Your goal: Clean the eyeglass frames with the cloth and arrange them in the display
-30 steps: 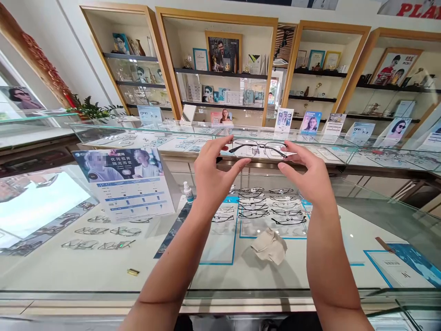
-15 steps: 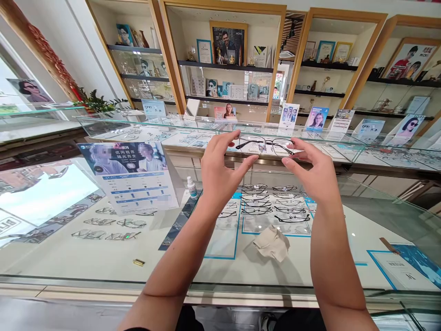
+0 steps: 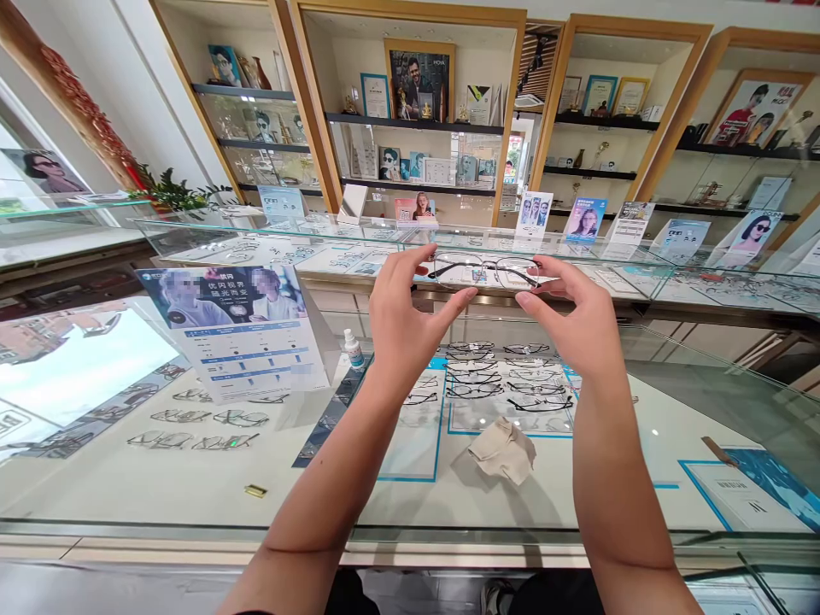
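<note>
I hold a pair of thin black-rimmed glasses [image 3: 485,271] up at arm's length, lenses facing me. My left hand [image 3: 401,320] pinches the left end of the frame between thumb and fingers. My right hand [image 3: 573,316] pinches the right end the same way. Both arms reach out over a glass display counter [image 3: 192,478]. Below the hands, rows of spectacle frames [image 3: 500,380] lie under the glass, and a crumpled beige cleaning cloth [image 3: 501,450] rests on the glass top.
A tilted advertising stand [image 3: 240,329] and a small white spray bottle [image 3: 352,348] stand left of my hands. More frames [image 3: 198,427] lie under the glass at left. A second glass counter [image 3: 641,265] with small posters and wooden wall shelves [image 3: 416,128] stand behind.
The glasses stay pinched between both hands with barely any shift. The view tilted down a little from a second ago and has drifted slightly since.
</note>
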Demonstrator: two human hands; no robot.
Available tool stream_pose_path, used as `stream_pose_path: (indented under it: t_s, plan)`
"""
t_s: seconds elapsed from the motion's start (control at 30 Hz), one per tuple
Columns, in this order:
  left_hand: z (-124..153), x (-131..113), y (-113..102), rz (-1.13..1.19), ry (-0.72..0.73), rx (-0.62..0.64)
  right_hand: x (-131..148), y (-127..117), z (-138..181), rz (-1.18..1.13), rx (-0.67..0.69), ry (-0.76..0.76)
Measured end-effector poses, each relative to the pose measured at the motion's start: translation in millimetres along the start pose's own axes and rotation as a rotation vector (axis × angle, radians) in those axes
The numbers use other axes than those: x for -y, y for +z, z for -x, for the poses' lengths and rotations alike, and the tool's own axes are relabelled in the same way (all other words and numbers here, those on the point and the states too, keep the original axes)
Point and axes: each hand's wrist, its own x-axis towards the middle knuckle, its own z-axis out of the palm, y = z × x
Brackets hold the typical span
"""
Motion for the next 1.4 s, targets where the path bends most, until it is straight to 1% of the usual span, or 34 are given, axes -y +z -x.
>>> stream_pose_path:
  t_s: [0.4,0.7,0.83,1.07,1.4]
  plan:
    - [-0.4,0.7,0.9,-0.019,-0.004,0.003,1.6,1.1,1.2,0.018,-0.017,-0.034]
    - [0.6,-2.9,1.6,-0.011,-0.032,0.01,1.6,0.2,0.8,0.031,0.006,-0.007]
    - [0.7,-0.4,2.7,-0.006,-0.03,0.003,2.0,0.7,1.5,0.041,0.008,-0.019]
    - [1.5,7.6,6.9,0.009,-0.045,0.027,4.6,1.8,4.6,0.077,-0.028,-0.068]
    - [2.2,7.5,7.3,0.002,-0.056,0.016,6.5,1.5,4.3,0.059,-0.025,-0.054]
